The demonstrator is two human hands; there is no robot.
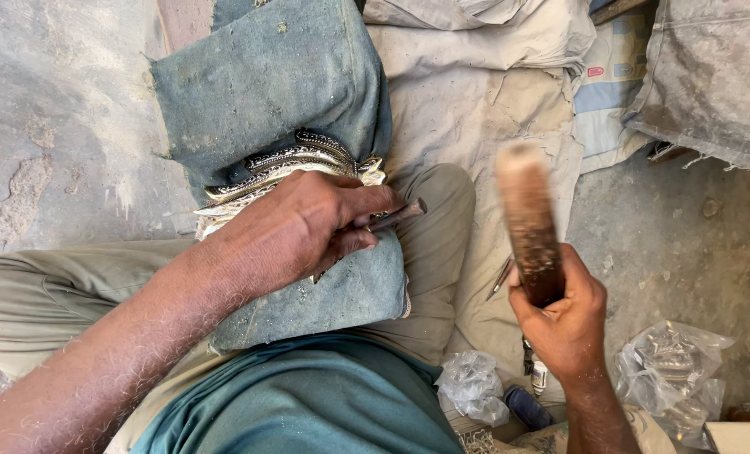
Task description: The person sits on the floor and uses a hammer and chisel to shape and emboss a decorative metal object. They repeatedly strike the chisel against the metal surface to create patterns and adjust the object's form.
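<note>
My left hand (pixel 307 223) grips a thin dark metal punch (pixel 398 214) whose blunt end sticks out to the right. The hand rests on a stack of ornate silver-and-dark metal bands (pixel 295 160) wrapped in a dusty blue-green denim pad (pixel 265 80) laid over my thigh. My right hand (pixel 564 315) holds a worn wooden mallet (pixel 528 219) by its lower end, raised and blurred, to the right of the punch and apart from it. The punch tip is hidden under my fingers.
Beige cloth sheets (pixel 484 101) lie under my bent leg in khaki trousers (pixel 434 219). Grey sacks (pixel 711 76) sit at the upper right. Crumpled clear plastic bags (pixel 673 378) (pixel 474 387) lie on the concrete floor (pixel 55 126), and a thin metal tool (pixel 499 277) lies on the cloth.
</note>
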